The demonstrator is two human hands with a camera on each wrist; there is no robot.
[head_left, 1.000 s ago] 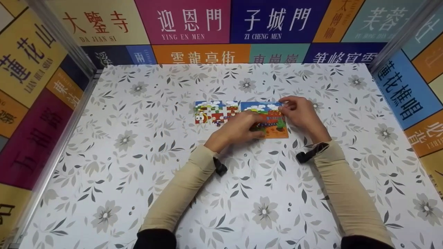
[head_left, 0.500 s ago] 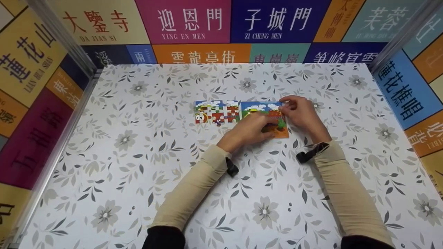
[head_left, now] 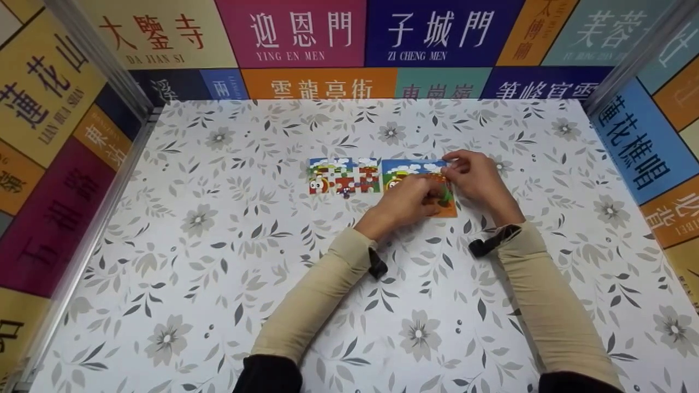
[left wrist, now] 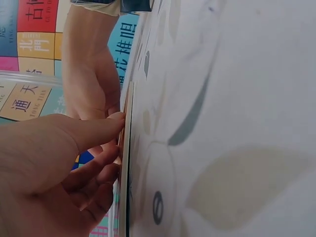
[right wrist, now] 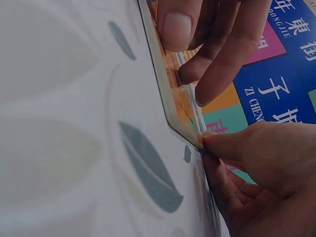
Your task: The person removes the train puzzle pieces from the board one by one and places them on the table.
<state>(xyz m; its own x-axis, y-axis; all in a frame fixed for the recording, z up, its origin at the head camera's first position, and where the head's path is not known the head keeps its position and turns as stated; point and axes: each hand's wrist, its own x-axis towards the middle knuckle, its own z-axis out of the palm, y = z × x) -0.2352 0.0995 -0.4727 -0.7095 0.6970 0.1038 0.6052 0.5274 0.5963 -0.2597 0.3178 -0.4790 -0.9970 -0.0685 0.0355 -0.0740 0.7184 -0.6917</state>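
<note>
A thin picture board (head_left: 391,165), showing clouds, a red cartoon train and orange ground, lies flat on the patterned table. My right hand (head_left: 473,172) pinches its far right corner between thumb and finger. The left hand (head_left: 404,199) reaches over the middle of the board, covering much of the picture. In the left wrist view, the thumb and fingers of my left hand (left wrist: 64,163) rest on the board (left wrist: 125,197), spread slightly apart. Left of the board lie several jigsaw pieces (head_left: 344,184) with a matching picture, laid together with white gaps between some.
The table (head_left: 218,305) has a grey leaf-and-flower covering. Panels with Chinese lettering (head_left: 300,33) stand along its back and both sides. Both sleeves carry black wrist straps.
My left hand has slid to the right across the board, uncovering the jigsaw pieces' right end and the board's left part. My right hand has stayed at the corner.
</note>
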